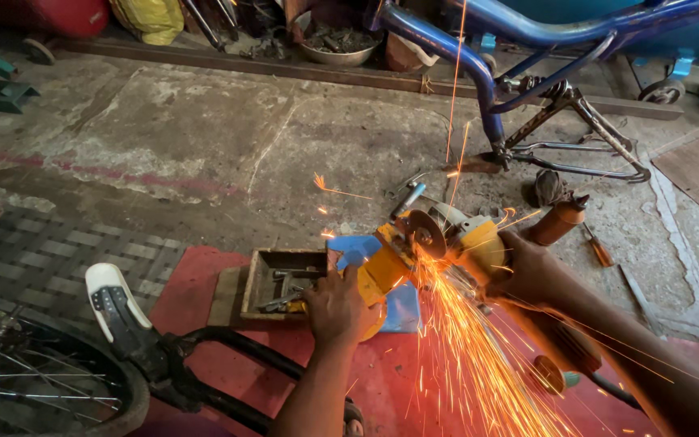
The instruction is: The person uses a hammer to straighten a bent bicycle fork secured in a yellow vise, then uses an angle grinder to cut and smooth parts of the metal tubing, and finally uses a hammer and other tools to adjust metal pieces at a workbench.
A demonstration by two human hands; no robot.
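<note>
My right hand grips a yellow angle grinder whose disc is throwing a stream of orange sparks down toward me. My left hand presses a yellow-orange metal piece down on a blue block; the disc meets that piece at its upper end. Both rest on a red mat on the concrete floor.
A small wooden box with metal tools sits left of my left hand. A black bicycle frame with a white saddle and wheel lies bottom left. A blue frame stands behind. A screwdriver lies at right.
</note>
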